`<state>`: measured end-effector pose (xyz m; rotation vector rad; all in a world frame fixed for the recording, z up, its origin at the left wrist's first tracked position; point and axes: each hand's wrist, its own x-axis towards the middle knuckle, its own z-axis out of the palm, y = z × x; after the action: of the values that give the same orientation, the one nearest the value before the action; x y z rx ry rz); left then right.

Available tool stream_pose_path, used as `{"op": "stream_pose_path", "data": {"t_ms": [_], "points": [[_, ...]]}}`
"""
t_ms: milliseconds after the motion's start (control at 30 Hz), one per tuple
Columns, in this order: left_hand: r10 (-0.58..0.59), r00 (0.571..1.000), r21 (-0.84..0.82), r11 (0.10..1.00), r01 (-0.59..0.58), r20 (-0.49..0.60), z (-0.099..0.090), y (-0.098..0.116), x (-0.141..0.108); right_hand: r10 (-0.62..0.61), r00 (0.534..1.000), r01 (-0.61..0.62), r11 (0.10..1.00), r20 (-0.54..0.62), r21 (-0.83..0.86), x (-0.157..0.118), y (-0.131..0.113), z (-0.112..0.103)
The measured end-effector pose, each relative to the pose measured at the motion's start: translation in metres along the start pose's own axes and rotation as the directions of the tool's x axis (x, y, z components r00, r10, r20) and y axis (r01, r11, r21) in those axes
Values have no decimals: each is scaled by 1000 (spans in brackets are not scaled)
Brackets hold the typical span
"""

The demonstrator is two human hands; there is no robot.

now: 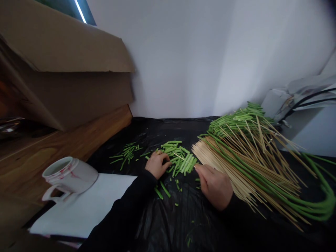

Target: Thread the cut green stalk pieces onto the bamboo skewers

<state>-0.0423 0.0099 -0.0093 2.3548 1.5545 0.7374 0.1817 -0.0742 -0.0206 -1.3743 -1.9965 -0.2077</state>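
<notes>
My right hand (216, 187) pinches the near end of a thin bamboo skewer (179, 157). Several short cut pieces of garlic scape (188, 163) sit side by side on that skewer, slanting across it. At the left edge of a loose pile of cut garlic scapes (168, 148) is my left hand (156, 165), its fingers curled and the thumb and index tips close together. What lies between those tips, if anything, is hidden. A smaller scatter of thinner cut pieces (128, 152) lies left of that hand.
Bamboo skewers (223, 168) lie fanned out on the right, with long uncut scapes (252, 178) across them. Behind is a heap of filled skewers (241, 120). A white mug (81, 175) lies tilted on white paper (86, 206). A cardboard box (86, 91) stands back left; black plastic (162, 231) covers the table.
</notes>
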Motion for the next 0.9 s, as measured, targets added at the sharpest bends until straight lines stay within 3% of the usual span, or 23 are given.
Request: {"op": "stream_pose_path", "data": {"t_ms": [433,567,667,733,800,867,900], "points": [[16,997,-99,995,-9,71,5,7,1,-13,1000,13,1000,-19,13,0,0,0],[40,998,-125,991,-45,-42,3,4,2,-15,999,15,1000,-28,26,0,0,0],[-59,986,-334,943,4,-154,2,4,4,-10,999,10,1000,-31,18,0,-1,-1],[-208,976,-629,768,122,-63,0,4,6,-14,999,14,1000,-29,24,0,-1,-1],[-286,946,-854,442,274,155,-3,6,6,-19,999,20,999,-26,32,0,-1,-1],[-281,902,-908,168,383,328,-5,8,6,-25,999,26,999,-24,34,0,-1,-1],[-279,886,-908,92,408,370,-7,9,6,-27,999,28,999,-22,32,0,-1,-1]]}}
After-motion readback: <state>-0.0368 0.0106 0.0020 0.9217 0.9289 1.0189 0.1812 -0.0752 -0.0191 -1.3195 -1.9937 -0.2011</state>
